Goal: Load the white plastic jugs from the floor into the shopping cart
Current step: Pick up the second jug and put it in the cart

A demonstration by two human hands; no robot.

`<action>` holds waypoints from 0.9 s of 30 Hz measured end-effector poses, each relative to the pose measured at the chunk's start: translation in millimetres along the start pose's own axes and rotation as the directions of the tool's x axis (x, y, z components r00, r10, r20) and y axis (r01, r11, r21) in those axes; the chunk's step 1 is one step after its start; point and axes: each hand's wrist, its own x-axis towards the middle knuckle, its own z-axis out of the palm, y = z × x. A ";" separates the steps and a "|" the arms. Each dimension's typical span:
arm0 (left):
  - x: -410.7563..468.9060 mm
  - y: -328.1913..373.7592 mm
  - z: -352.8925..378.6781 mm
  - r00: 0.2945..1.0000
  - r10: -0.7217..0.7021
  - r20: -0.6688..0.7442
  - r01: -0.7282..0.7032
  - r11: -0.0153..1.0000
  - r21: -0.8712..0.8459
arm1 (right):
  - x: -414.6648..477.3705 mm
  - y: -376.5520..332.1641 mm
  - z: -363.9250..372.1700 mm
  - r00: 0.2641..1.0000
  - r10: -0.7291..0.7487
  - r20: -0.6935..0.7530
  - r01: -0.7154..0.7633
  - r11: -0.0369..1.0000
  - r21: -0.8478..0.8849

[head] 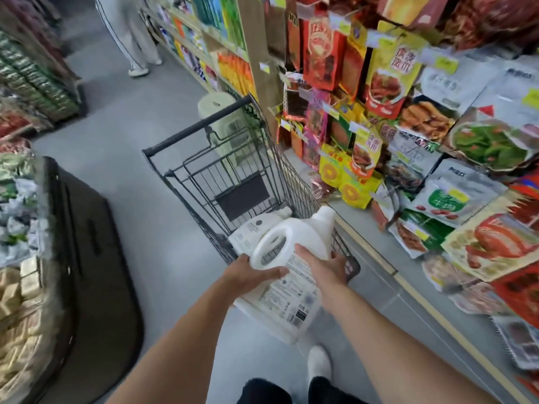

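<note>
I hold a white plastic jug (294,243) with a handle, a cap and a printed label, tilted cap-forward over the near end of the black wire shopping cart (204,170). My left hand (250,272) grips its left side under the handle. My right hand (323,266) presses on its label side. A second white jug (256,225) lies on its side inside the cart, partly hidden behind the held one. The base of the held jug hangs outside the cart, above the floor.
Shelves of packaged food (437,141) line the right side, close to the cart. A dark display stand (87,258) with packets stands at left. A pale green cylinder (221,118) stands beyond the cart. Another person's legs (128,39) are far up the aisle. My white shoe (319,365) is below.
</note>
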 end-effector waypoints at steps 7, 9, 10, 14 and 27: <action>72.2 25.1 -53.8 0.999 -0.019 0.049 0.013 0.993 0.119 | 42.8 -31.5 50.1 0.997 0.020 -0.069 -0.022 0.999 -0.031; 93.5 33.9 -69.2 0.997 -0.011 0.079 -0.002 0.988 0.153 | 58.2 -35.0 70.6 0.994 0.051 -0.095 -0.049 0.998 0.031; 105.0 37.6 -76.5 0.995 0.001 0.100 -0.018 0.987 0.163 | 64.9 -36.1 81.8 0.992 0.060 -0.112 -0.054 0.997 0.058; 159.1 44.3 -103.0 0.981 0.038 0.190 -0.084 0.966 0.245 | 92.8 -36.9 128.2 0.970 0.130 -0.206 -0.098 0.983 0.157; 330.2 22.8 -142.8 0.972 -0.056 0.227 -0.035 0.924 0.380 | 204.4 -47.7 233.7 0.931 0.268 -0.247 -0.202 0.944 0.263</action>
